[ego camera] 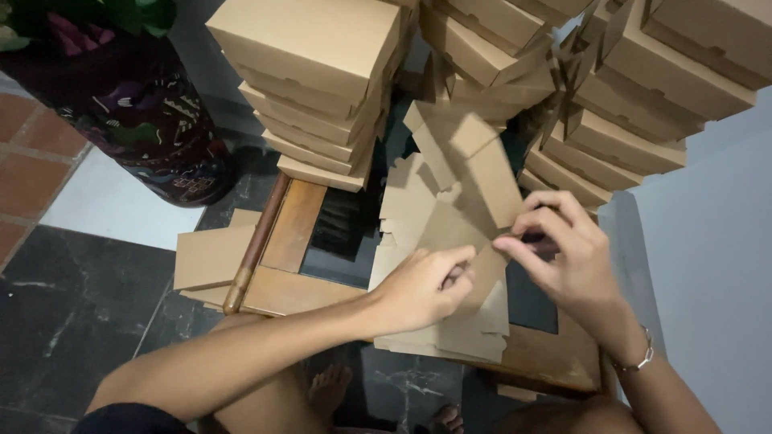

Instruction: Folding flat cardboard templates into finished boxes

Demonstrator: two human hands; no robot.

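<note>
Bare knees and forearms fill the lower edge of the view, and both arms extend forward over a low wooden table (283,291) with a dark inset panel. Left hand (425,285) is closed in a pinch on the flat cardboard blank (462,189), thumb and fingers gripping a panel near its lower middle. Right hand (563,249), with a metal bracelet (637,359) at the wrist, is also closed on the blank, fingertips pinching a tab at its right edge; the exact fold line under these fingers is probably a side flap, but it is partly hidden. This blank rises tilted from a stack of flat blanks (450,333) lying on the table between the hands and the near edge. Beyond it, three columns of folded brown boxes stand close together: a left stack (322,88), a middle stack (482,40) and a right stack (643,88), leaving only a narrow gap behind the blank. Loose cardboard sheets (211,255) overhang the left table edge above a dark tiled floor (72,313). A patterned dark vase (137,104) stands at the upper left, well apart from the hands.
</note>
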